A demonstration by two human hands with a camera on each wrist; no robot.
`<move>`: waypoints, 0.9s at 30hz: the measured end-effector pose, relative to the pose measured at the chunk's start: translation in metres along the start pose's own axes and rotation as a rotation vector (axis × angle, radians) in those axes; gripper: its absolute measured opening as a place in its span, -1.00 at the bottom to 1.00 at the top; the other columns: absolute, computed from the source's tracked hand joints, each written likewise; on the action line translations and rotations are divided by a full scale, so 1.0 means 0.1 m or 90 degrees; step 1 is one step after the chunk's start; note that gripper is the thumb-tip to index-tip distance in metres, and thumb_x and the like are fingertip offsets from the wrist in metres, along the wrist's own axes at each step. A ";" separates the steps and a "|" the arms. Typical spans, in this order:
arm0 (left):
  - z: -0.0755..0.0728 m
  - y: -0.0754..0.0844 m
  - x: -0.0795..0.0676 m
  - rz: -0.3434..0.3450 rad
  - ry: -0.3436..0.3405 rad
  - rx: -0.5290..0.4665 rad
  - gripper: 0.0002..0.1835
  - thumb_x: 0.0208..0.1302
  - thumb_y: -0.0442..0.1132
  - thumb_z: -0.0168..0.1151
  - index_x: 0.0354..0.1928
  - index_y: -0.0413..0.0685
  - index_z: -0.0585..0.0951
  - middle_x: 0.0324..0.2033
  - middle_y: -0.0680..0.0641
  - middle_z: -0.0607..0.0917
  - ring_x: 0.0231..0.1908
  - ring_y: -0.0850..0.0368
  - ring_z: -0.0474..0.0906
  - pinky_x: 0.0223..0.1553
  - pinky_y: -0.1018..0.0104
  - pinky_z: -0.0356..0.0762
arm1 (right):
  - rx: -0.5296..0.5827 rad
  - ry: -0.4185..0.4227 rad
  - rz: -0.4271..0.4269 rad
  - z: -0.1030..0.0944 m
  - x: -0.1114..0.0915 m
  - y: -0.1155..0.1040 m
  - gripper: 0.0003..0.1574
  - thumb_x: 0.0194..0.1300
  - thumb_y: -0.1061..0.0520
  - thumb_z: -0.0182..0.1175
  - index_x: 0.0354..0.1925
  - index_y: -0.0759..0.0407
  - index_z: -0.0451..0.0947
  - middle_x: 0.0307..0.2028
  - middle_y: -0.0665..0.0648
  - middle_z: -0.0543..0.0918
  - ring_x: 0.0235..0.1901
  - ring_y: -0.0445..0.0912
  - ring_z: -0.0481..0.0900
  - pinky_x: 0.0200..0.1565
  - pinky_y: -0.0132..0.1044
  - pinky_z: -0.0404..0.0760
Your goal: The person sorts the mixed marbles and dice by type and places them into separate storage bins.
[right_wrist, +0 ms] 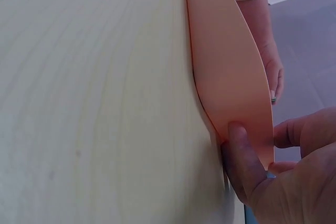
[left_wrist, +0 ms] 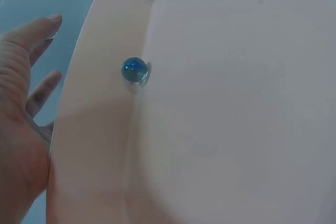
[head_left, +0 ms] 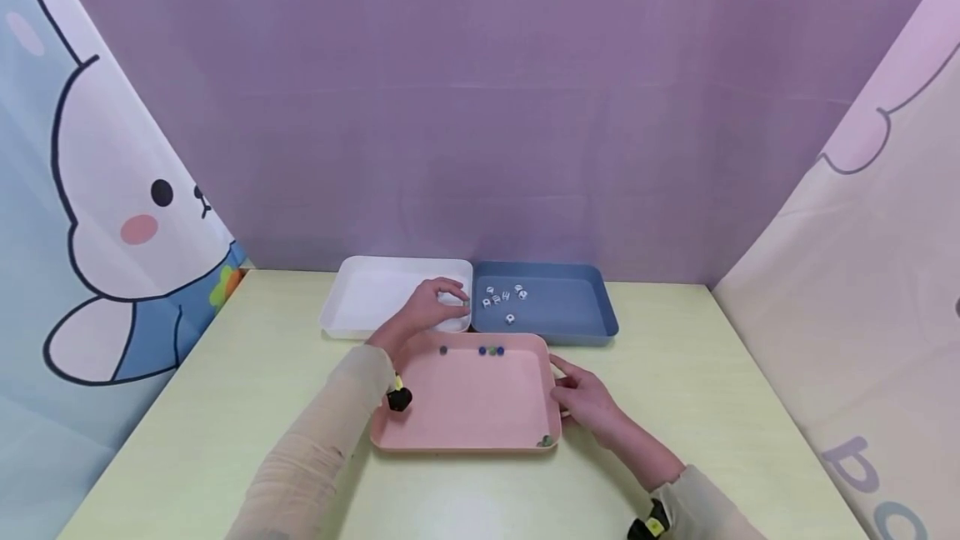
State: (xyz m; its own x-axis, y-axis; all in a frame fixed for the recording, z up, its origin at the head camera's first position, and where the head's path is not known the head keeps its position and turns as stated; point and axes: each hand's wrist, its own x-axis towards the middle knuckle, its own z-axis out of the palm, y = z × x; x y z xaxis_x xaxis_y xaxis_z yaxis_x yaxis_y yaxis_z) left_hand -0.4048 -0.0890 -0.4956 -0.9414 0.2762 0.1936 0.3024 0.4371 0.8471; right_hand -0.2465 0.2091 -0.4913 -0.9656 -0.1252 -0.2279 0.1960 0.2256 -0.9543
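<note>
Over the right end of the white tray (head_left: 375, 294), my left hand (head_left: 427, 307) pinches a small glass marble (right_wrist: 273, 99) between thumb and fingertip; only a sliver of it shows. My right hand (head_left: 588, 402) grips the right side of the pink tray (head_left: 465, 407), with a finger (right_wrist: 240, 135) against its outer wall and others at the rim. Along the pink tray's far edge lie a lone bluish marble (left_wrist: 135, 70) and a short row with a blue marble (head_left: 482, 351) and a green marble (head_left: 492, 351). Greenish marbles (head_left: 545, 441) sit in its near right corner.
The blue-grey tray (head_left: 577, 307) stands beside the white one, behind the pink tray, and holds several white dice (head_left: 510, 319). All three trays are on a pale wooden table (head_left: 255, 373). A purple curtain (head_left: 480, 107) hangs behind, with printed cloths at both sides.
</note>
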 end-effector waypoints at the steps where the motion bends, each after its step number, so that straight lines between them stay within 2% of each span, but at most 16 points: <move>1: 0.00 0.00 0.00 -0.004 0.001 -0.001 -0.84 0.05 -0.21 0.50 -0.28 -0.02 0.77 0.10 -0.11 0.60 0.21 -0.07 0.39 0.28 -0.14 0.19 | 0.000 0.000 0.000 0.00 0.00 0.00 -0.15 0.18 0.42 0.02 0.44 0.11 0.23 -0.15 0.34 0.53 -0.35 0.06 0.65 -0.42 -0.05 0.68; 8: 0.02 -0.01 0.00 -0.022 0.001 -0.011 -0.88 0.14 -0.15 0.45 -0.29 0.03 0.77 0.07 -0.09 0.62 0.19 -0.03 0.41 0.28 -0.14 0.18 | 0.004 -0.002 -0.002 0.00 0.00 0.00 -0.15 0.19 0.42 0.02 0.45 0.10 0.22 -0.17 0.33 0.52 -0.35 0.06 0.64 -0.44 -0.05 0.67; 14: 0.00 0.01 0.01 -0.019 0.007 -0.003 -0.80 0.20 -0.09 0.40 -0.22 -0.03 0.74 -0.07 -0.02 0.68 0.11 0.02 0.48 0.25 -0.08 0.26 | -0.002 -0.003 -0.002 0.00 -0.02 0.00 -0.15 0.19 0.42 0.03 0.45 0.12 0.22 -0.17 0.32 0.52 -0.35 0.05 0.64 -0.44 -0.06 0.67; 17: -0.01 0.02 0.00 -0.019 0.003 -0.003 -0.79 0.22 -0.09 0.38 -0.19 -0.04 0.73 -0.08 0.00 0.67 0.11 0.02 0.48 0.25 -0.07 0.27 | 0.000 -0.002 -0.002 0.00 -0.01 0.02 -0.15 0.18 0.42 0.03 0.44 0.12 0.22 -0.17 0.32 0.53 -0.36 0.05 0.64 -0.44 -0.07 0.67; 22: -0.02 0.08 -0.02 -0.010 -0.010 0.003 -0.81 0.27 -0.12 0.33 -0.16 -0.04 0.72 -0.06 -0.01 0.66 0.10 0.03 0.48 0.22 -0.06 0.31 | -0.004 0.004 0.001 0.00 0.01 0.03 -0.15 0.18 0.43 0.03 0.44 0.13 0.23 -0.17 0.32 0.53 -0.37 0.04 0.64 -0.43 -0.08 0.67; 27: 0.01 0.17 -0.05 0.019 -0.034 0.022 -0.78 0.32 -0.11 0.29 -0.12 -0.06 0.70 -0.07 0.02 0.65 0.06 0.06 0.49 0.19 -0.05 0.35 | -0.013 0.007 0.002 0.00 0.00 0.01 -0.14 0.17 0.43 0.03 0.44 0.15 0.22 -0.17 0.33 0.51 -0.37 0.03 0.63 -0.42 -0.09 0.67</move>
State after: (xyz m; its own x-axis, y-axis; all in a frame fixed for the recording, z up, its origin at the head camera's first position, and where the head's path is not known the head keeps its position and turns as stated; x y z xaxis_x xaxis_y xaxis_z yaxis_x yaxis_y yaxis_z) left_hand -0.3952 -0.0818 -0.4828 -0.9230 0.3339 0.1910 0.3359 0.4577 0.8232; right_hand -0.2467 0.2095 -0.4923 -0.9669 -0.1131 -0.2286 0.1957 0.2461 -0.9493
